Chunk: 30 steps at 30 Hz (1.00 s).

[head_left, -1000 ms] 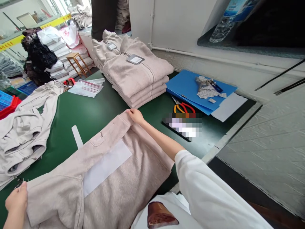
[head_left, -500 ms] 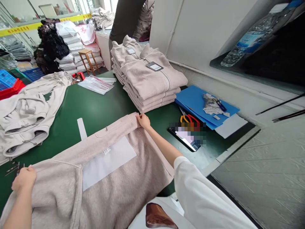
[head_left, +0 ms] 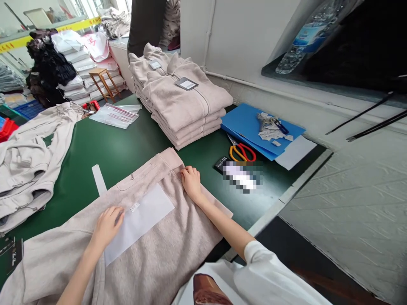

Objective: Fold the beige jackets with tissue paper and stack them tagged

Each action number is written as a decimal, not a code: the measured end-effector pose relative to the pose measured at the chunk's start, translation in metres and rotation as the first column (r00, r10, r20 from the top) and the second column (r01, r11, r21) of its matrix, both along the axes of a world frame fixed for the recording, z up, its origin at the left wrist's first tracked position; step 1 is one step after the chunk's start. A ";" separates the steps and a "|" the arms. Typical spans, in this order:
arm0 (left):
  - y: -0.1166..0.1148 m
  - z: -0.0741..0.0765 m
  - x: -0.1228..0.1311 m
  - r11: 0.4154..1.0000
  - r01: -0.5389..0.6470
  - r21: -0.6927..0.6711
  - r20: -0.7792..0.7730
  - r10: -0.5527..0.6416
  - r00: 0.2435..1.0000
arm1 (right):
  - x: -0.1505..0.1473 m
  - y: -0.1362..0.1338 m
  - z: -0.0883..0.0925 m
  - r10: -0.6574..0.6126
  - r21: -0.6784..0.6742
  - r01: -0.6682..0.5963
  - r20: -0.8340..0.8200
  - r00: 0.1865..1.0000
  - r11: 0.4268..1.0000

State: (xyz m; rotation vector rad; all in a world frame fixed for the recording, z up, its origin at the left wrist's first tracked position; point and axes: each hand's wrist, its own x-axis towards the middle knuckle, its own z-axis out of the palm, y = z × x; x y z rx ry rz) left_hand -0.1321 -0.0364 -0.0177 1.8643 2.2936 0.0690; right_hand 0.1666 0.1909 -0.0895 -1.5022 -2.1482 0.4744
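A beige sweatshirt (head_left: 152,250) lies spread over the near part of the green table, one side folded in. On its middle rests a white sheet (head_left: 143,224) bearing a small barcode. My left hand (head_left: 108,224) lies on the cloth at the sheet's left edge, fingers stretched out and holding nothing. At the garment's right end, my right hand (head_left: 191,183) has its fingers curled on the cloth by the folded hem, gripping it. A narrow white strip (head_left: 99,180) pokes out past the sweatshirt's far edge.
Folded beige sweatshirts (head_left: 190,103) with tags are stacked at the back. Scissors (head_left: 241,151), a phone (head_left: 221,163) and blue folders (head_left: 241,123) lie to the right. Clear plastic bags (head_left: 116,115) lie behind; loose garments (head_left: 28,165) pile up left. Black tags (head_left: 14,254) sit at the left edge.
My left hand has let go of the garment's far left end and moved right to the white sheet. My right hand has shifted slightly down from the hem corner. The view has turned rightward.
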 end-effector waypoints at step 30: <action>-0.007 0.008 -0.020 0.970 -0.126 -0.209 -0.292 0.061 0.954 | -0.022 0.082 0.048 0.020 -0.527 -0.102 -0.158 0.987 0.844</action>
